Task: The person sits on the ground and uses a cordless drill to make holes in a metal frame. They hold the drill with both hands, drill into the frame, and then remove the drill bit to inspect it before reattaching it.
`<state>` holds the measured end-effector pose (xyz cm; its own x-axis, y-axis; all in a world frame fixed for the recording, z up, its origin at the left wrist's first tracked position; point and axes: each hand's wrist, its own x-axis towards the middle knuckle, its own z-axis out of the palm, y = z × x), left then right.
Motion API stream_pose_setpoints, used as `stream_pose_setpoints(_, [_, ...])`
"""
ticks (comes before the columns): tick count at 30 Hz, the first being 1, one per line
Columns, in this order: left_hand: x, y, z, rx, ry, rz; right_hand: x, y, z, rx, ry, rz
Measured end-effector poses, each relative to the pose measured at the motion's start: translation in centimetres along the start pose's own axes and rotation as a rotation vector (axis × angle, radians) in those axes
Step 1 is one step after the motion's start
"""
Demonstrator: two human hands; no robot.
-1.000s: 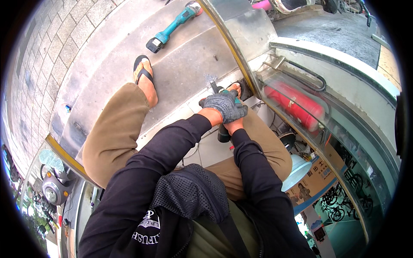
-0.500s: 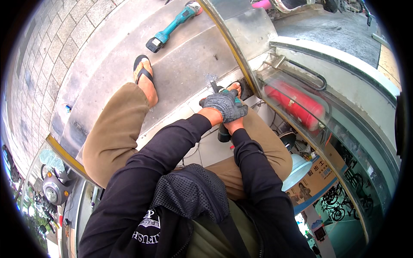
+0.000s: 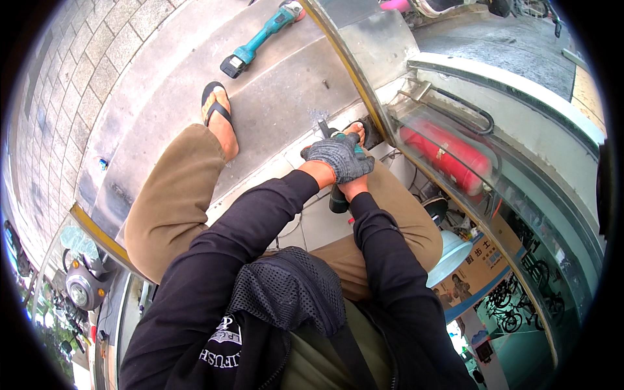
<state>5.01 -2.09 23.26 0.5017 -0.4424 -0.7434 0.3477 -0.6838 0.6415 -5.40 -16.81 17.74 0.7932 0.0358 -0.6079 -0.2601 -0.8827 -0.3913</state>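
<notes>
Steps (image 3: 279, 88) hold a teal grinder (image 3: 261, 42); a red tank (image 3: 448, 158) sits at right. Left hand (image 3: 341, 160) grips a black tool (image 3: 338, 200) near one foot (image 3: 353, 132), covering the right hand (image 3: 355, 185): can't tell its grip.

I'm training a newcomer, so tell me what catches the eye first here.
The bright red cylinder at right stands out. A teal power tool lies on the grey step at the top, and near the middle a grey-gloved left hand is on a dark tool.
</notes>
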Motion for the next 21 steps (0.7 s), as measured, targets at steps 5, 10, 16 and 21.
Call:
stream_pose_setpoints(5, [-0.14, 0.06, 0.14, -0.014, 0.019, 0.015, -0.09, 0.12, -0.19, 0.068, -0.022, 0.021])
stream_pose_setpoints(10, [0.49, -0.3, 0.47, -0.025, 0.028, 0.063, 0.08, -0.58, -0.42, 0.175, -0.019, 0.045])
stream_pose_setpoints(16, [0.06, 0.09, -0.17, -0.027, -0.022, 0.037, 0.18, -0.38, -0.19, 0.088, -0.023, 0.04])
stream_pose_setpoints(21, [0.16, -0.18, 0.06, -0.047, 0.019, 0.052, 0.04, -0.7, -0.38, 0.176, 0.016, 0.043])
